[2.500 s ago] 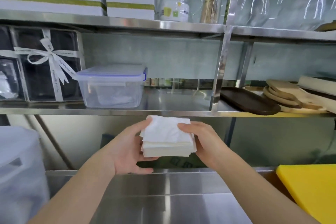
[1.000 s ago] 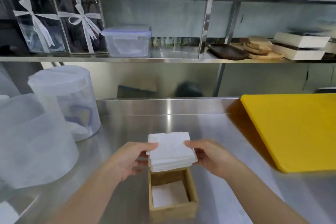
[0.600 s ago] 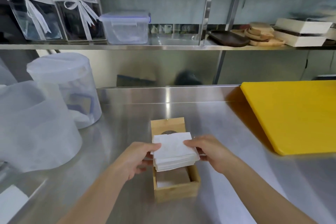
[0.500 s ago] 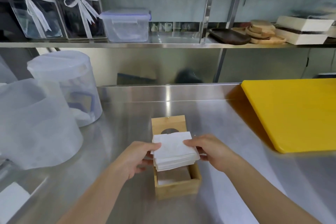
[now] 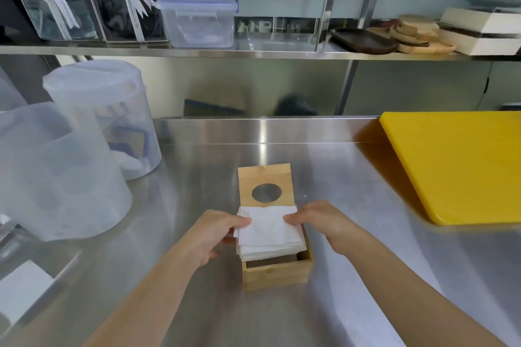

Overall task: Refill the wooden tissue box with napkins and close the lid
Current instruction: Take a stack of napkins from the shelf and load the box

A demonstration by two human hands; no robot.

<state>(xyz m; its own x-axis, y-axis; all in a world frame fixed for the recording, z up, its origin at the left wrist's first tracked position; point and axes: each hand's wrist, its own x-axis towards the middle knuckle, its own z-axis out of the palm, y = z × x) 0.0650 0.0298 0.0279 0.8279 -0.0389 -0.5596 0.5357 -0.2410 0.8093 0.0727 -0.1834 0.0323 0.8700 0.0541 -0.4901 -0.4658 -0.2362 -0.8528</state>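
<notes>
A small wooden tissue box point(image 5: 277, 273) stands open on the steel counter in front of me. Its lid point(image 5: 265, 184), with a round hole, lies tipped back behind it. A stack of white napkins point(image 5: 269, 231) sits at the box's mouth, partly above the rim. My left hand point(image 5: 217, 234) grips the stack's left edge and my right hand point(image 5: 321, 224) grips its right edge. The napkins hide most of the box's inside.
Two large translucent plastic tubs point(image 5: 56, 175) stand at the left of the counter point(image 5: 197, 191). A yellow cutting board point(image 5: 456, 163) lies at the right. A shelf above carries a clear lidded container point(image 5: 200, 21), ribboned boxes and wooden trays point(image 5: 363, 41).
Both hands carried the napkin stack down from shelf height to the open box. In the last half second the stack sank lower into the box's mouth.
</notes>
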